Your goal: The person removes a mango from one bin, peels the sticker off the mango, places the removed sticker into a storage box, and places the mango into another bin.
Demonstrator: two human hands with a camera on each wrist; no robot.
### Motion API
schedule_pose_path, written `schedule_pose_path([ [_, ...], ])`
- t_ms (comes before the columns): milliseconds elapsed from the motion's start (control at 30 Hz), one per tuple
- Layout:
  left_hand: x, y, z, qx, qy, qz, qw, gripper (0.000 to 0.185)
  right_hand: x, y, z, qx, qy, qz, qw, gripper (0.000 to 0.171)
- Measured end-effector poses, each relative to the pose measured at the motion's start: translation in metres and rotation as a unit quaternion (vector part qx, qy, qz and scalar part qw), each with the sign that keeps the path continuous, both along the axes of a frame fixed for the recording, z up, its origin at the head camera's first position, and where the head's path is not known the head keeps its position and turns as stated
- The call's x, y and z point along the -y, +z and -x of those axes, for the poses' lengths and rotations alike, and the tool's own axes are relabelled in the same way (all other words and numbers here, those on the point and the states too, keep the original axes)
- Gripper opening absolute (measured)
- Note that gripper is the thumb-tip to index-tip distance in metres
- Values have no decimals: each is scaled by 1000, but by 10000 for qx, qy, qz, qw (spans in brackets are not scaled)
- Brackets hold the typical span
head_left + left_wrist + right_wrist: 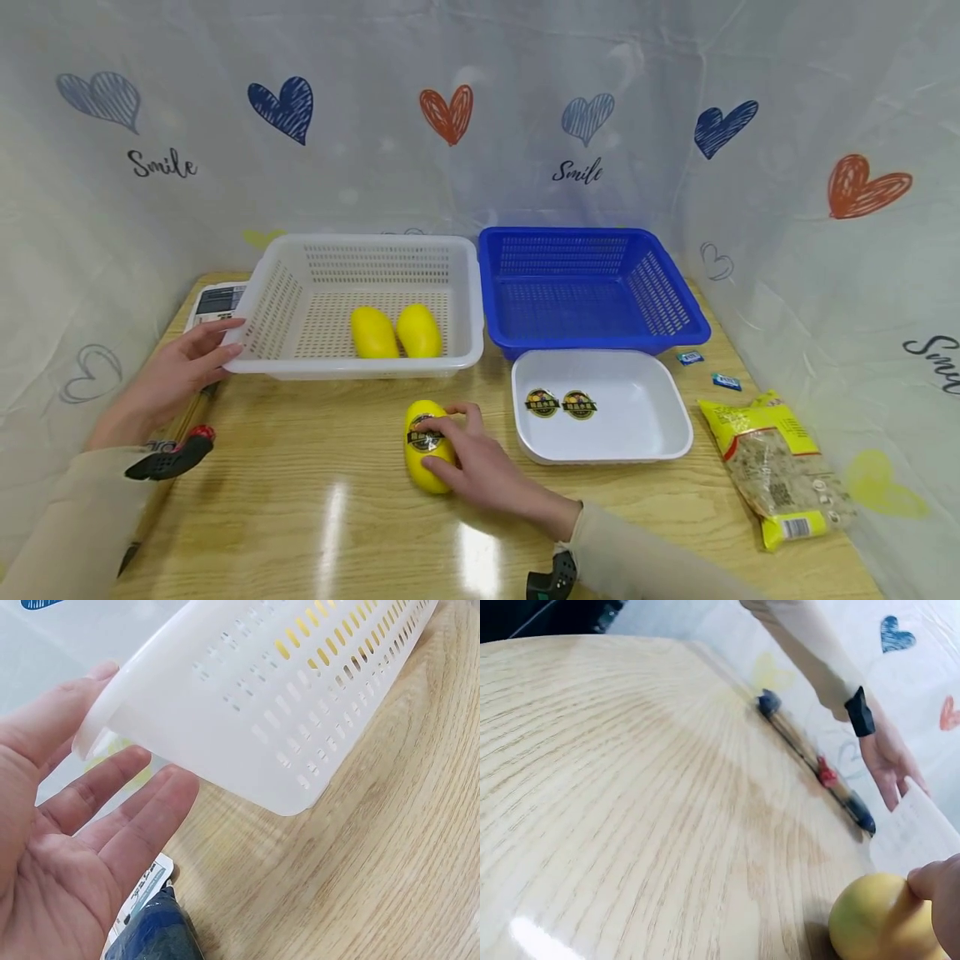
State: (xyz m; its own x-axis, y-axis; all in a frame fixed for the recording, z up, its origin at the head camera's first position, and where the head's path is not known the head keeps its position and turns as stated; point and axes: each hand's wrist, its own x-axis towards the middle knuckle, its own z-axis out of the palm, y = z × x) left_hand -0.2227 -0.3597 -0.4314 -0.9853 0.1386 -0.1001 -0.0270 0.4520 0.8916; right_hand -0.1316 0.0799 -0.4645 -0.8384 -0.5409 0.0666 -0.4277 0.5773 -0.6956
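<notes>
The right hand [480, 462] clamps a mango [420, 451] under its fingertips, index touching the sticker [424, 439]; ahead-left, the left hand [176, 371] pinches the basket [352, 367] rim. Sticker-pressing seems in hand; next calls for even pressure.

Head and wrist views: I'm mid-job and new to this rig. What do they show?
No machine here: the left grip and right grip are a person's bare hands. The wide picture is taken from the head, looking forward and down; the others from each wrist. On the wooden table are a blue basket, a white tray with two round stickers, a plastic packet, and a white basket containing two yellow fruits. The left holds that basket's rim; the right has fingers and thumb on a stickered fruit.
</notes>
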Motion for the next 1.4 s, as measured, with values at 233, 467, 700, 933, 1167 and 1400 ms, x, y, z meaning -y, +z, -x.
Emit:
schedule_pose_path([
  [233,0,1,1,4,36,96,9999,58,-5,-4,3,395,-236,615,9970,37],
  [467,-1,5,-2,-131,122,250,9995,59,-8,-3,6,550,-220,772,9953,38],
  [700,-21,21,-22,-1524,1438,704,9753,45,-12,1,2,-317,-183,736,9966,42],
  [933,-93,25,-66,-3702,359,675,9258,26,-25,16,-10,-810,-239,871,9926,49],
  [1167,-188,-19,-93,-2619,-1097,-209,9586,38,-31,25,-9,-916,-167,764,9927,51],
  [1400,-235,-44,-95,-1365,-1083,-478,9835,67,-28,20,-5,-218,-44,518,9984,54],
])
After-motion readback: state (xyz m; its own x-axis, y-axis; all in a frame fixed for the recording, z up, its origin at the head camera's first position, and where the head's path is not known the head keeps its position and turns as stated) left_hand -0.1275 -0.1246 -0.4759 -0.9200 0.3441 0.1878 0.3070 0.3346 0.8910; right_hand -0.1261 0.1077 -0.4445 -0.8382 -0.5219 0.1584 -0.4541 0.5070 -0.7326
